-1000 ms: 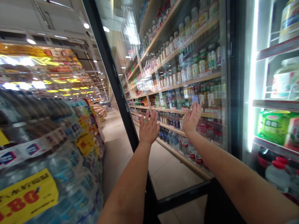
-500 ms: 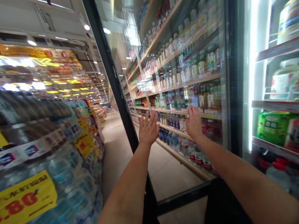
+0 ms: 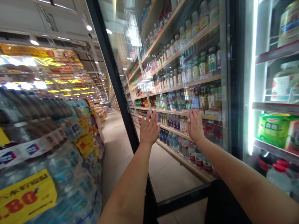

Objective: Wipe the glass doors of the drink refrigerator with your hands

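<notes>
A black-framed glass door (image 3: pixel 187 193) stands swung open in front of me. My left hand (image 3: pixel 149 129) rests on its pane near the left frame post, palm forward and fingers spread. Farther right, my right hand (image 3: pixel 195 127) is against the same pane with its fingers pressed together and slightly bent. A small pale bit shows at the edge of those fingers, too little to name. Behind both hands, bottles on long shelves show through or in the glass; I cannot tell which.
At right is a lit cooler with shelves (image 3: pixel 275 106) holding jars, a green pack (image 3: pixel 272 129) and red-capped bottles (image 3: pixel 279 174). Stacked wrapped water bottles (image 3: pixel 63 169) with a yellow price sign (image 3: pixel 28 197) line the left. A tiled aisle (image 3: pixel 114 130) runs between.
My right hand has shifted slightly down and to the right on the glass. My left hand has stayed nearly in place. The view has moved very little.
</notes>
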Motion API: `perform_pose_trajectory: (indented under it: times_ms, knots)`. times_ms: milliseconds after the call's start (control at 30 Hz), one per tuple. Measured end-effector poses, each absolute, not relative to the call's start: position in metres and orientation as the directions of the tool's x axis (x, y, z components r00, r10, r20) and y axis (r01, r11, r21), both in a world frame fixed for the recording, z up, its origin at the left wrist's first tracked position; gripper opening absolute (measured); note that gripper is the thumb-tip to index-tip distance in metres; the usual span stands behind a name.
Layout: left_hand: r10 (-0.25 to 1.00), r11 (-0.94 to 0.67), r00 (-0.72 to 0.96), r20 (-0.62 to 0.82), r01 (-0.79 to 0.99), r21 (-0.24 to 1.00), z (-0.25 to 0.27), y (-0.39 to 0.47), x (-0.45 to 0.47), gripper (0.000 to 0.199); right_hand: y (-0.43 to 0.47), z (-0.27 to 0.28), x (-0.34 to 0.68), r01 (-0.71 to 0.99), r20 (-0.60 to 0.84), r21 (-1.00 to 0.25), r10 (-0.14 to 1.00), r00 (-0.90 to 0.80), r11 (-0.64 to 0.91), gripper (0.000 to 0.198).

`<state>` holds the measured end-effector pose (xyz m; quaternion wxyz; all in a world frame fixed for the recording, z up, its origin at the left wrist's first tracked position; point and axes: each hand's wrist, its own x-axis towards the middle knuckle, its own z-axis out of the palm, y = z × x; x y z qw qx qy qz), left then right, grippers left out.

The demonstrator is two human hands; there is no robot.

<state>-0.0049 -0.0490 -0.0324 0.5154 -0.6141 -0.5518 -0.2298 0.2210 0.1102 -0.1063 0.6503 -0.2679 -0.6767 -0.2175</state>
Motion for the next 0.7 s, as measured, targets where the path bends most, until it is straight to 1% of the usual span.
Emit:
perform_pose_trajectory:
  times_ms: [133, 267, 367, 500, 567, 633, 700]
  knots:
    - [0.444, 0.151, 0.282, 0.851, 0.912, -0.381, -0.033, -0.048, -0.006, 0.063, 0.114, -0.115, 0.223, 0.643, 0.998, -0.019, 0.052, -0.033, 0.766, 0.064]
    - [0.426, 0.155, 0.296, 0.855, 0.907, -0.391, -0.034, -0.047, -0.007, 0.063, 0.115, -0.122, 0.224, 0.634, 0.996, -0.032, 0.080, -0.047, 0.772, 0.065]
    - [0.421, 0.158, 0.301, 0.856, 0.905, -0.395, -0.034, -0.046, -0.007, 0.064, 0.113, -0.118, 0.222, 0.640, 0.996, -0.047, 0.081, -0.023, 0.767, 0.064]
    - [0.411, 0.161, 0.311, 0.857, 0.901, -0.404, -0.034, -0.045, -0.008, 0.065, 0.105, -0.091, 0.211, 0.620, 0.995, -0.096, 0.088, 0.045, 0.779, 0.063]
    - [0.403, 0.159, 0.315, 0.859, 0.900, -0.405, -0.034, -0.045, -0.009, 0.065, 0.097, -0.071, 0.201, 0.594, 0.994, -0.103, 0.097, 0.043, 0.798, 0.062]
    - [0.406, 0.151, 0.311, 0.859, 0.905, -0.399, -0.034, -0.045, -0.009, 0.066, 0.086, -0.054, 0.188, 0.562, 0.995, -0.070, 0.095, -0.015, 0.824, 0.062]
    - [0.415, 0.141, 0.303, 0.858, 0.910, -0.390, -0.034, -0.046, -0.008, 0.068, 0.073, -0.044, 0.173, 0.526, 0.993, 0.001, 0.062, -0.101, 0.850, 0.061]
